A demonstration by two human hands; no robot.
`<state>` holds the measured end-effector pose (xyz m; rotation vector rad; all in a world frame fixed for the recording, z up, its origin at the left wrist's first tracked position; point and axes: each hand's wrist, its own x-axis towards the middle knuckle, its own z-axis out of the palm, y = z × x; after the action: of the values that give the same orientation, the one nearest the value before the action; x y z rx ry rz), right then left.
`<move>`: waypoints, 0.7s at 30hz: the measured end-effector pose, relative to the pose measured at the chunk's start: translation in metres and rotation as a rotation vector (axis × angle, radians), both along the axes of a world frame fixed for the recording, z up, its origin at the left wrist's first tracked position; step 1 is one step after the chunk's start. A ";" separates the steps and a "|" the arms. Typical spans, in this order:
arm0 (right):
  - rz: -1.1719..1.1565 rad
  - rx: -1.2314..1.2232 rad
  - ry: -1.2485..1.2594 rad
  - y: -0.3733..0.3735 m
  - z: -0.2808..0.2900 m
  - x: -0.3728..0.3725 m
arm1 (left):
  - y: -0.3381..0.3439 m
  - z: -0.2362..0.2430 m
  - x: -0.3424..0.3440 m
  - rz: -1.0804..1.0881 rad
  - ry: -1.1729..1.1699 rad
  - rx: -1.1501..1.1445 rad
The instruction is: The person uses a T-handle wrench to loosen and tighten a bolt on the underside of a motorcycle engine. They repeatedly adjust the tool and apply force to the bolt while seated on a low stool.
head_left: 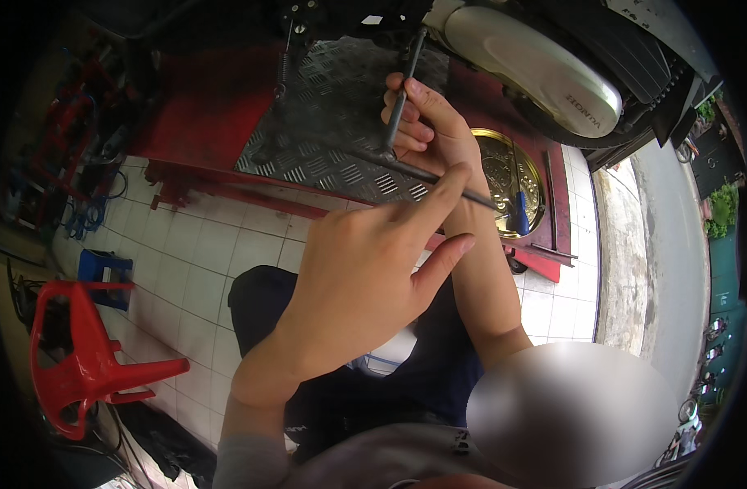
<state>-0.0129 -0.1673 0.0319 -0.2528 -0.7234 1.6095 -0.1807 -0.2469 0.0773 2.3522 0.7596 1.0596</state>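
Head view: right hand (pixel 440 134) grips T-wrench (pixel 393 134); left hand (pixel 361 253) half-open; tiles (pixel 259 246) border platform (pixel 198 118) edge.

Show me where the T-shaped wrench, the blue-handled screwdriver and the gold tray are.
T-shaped wrench (pixel 395 124): head view, on its dark shaft.
Blue-handled screwdriver (pixel 521 215): head view, on its handle.
Gold tray (pixel 496 155): head view, on a bare part inside its rim.

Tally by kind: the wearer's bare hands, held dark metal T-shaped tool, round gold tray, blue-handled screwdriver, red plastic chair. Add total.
Bare hands (left hand, right hand): 2
Dark metal T-shaped tool: 1
Round gold tray: 1
Blue-handled screwdriver: 1
Red plastic chair: 1
Total: 6
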 end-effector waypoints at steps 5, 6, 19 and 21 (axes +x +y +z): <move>-0.039 -0.013 0.014 -0.004 0.005 0.003 | 0.001 0.000 -0.011 0.251 0.081 -0.159; -0.035 -0.015 0.026 -0.005 0.005 0.002 | -0.001 0.002 -0.005 0.271 -0.111 -0.127; -0.135 -0.054 -0.020 -0.003 0.002 -0.004 | -0.004 0.009 -0.012 0.059 0.098 -0.108; -0.114 -0.037 0.013 0.000 0.000 0.000 | -0.004 0.000 -0.014 0.021 0.230 -0.055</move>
<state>-0.0129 -0.1670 0.0315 -0.3053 -0.6580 1.5155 -0.1945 -0.2505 0.0775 2.4502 0.8848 0.7742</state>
